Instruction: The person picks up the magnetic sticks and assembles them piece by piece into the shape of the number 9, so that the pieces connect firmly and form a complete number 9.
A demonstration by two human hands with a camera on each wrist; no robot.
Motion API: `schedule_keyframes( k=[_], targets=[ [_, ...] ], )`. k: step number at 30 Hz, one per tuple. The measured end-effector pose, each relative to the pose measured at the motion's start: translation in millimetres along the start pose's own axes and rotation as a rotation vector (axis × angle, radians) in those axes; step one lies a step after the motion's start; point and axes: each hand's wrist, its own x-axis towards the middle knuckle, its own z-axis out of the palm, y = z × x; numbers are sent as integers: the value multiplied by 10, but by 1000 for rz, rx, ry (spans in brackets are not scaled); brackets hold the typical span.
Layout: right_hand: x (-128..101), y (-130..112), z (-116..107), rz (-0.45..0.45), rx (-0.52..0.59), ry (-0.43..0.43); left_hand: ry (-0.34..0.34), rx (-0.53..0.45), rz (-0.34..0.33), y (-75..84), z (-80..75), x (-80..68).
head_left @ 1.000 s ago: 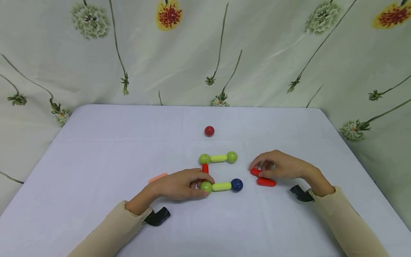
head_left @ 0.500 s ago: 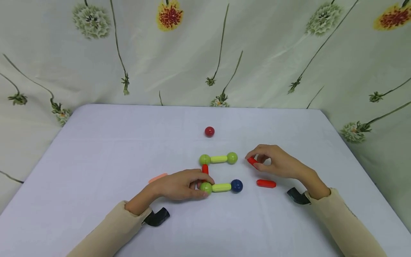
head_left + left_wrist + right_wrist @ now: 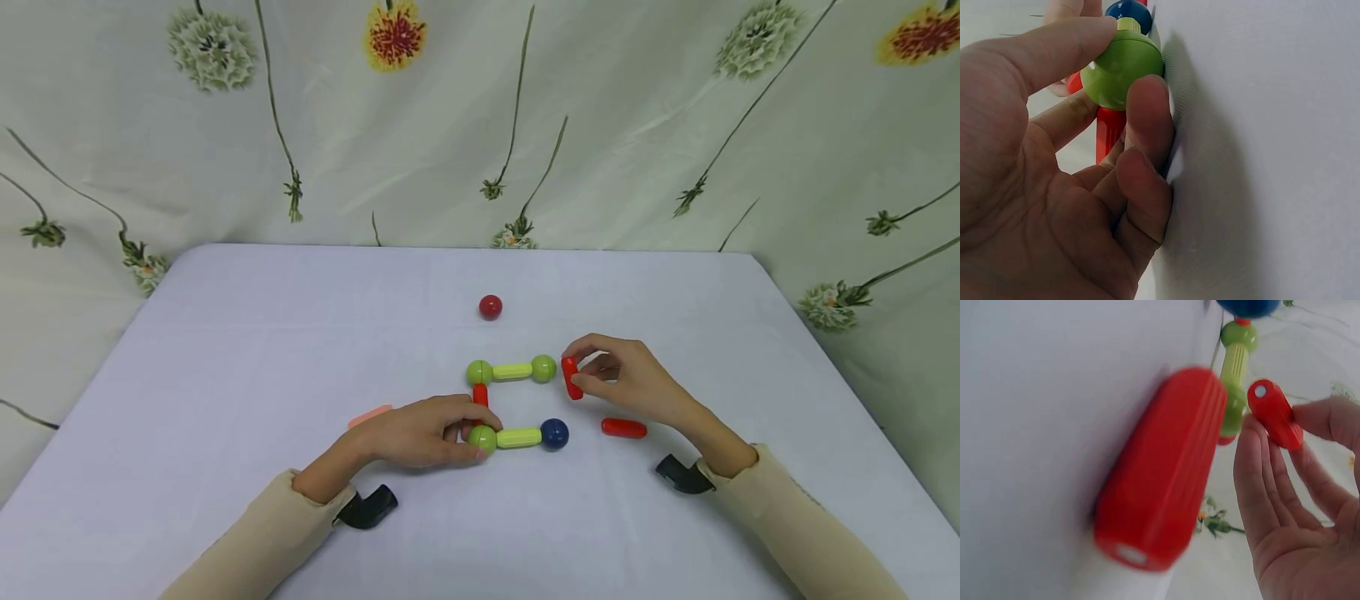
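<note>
The left hand is resting on the table, its thumb and fingers pinching a green ball at the near left corner of a toy frame of sticks and balls. In the left wrist view that green ball is sitting between the thumb and a curled finger, with a red stick running out of it behind the fingers. From this ball a yellow-green stick is leading right to a dark blue ball. The red stick is joining the near ball to another green ball farther back, and from there a second yellow-green stick is reaching a third green ball.

The right hand is hovering just right of that third ball, gripping a short red stick between thumb and fingertips — held roughly upright, just beside the ball; I cannot tell whether they are touching. In the right wrist view this held stick is lying across the fingertips.

Another red stick is lying flat on the table near the right wrist — well apart from the frame. A red ball is sitting alone farther back, and a pale pink stick is lying beside the left hand.
</note>
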Motion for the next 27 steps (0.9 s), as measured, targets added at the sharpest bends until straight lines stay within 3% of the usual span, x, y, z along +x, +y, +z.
schedule_keyframes(
  k=[7,12,27],
  targets=[
    [-5,-118,136,99,119,19,3,0,-3,5,-4,-5],
    [-6,-145,186,99,159,-23,0,2,-6,14,-5,-5],
    [17,-180,232,194,168,-77,2,-5,11,6,-3,0]
  ],
)
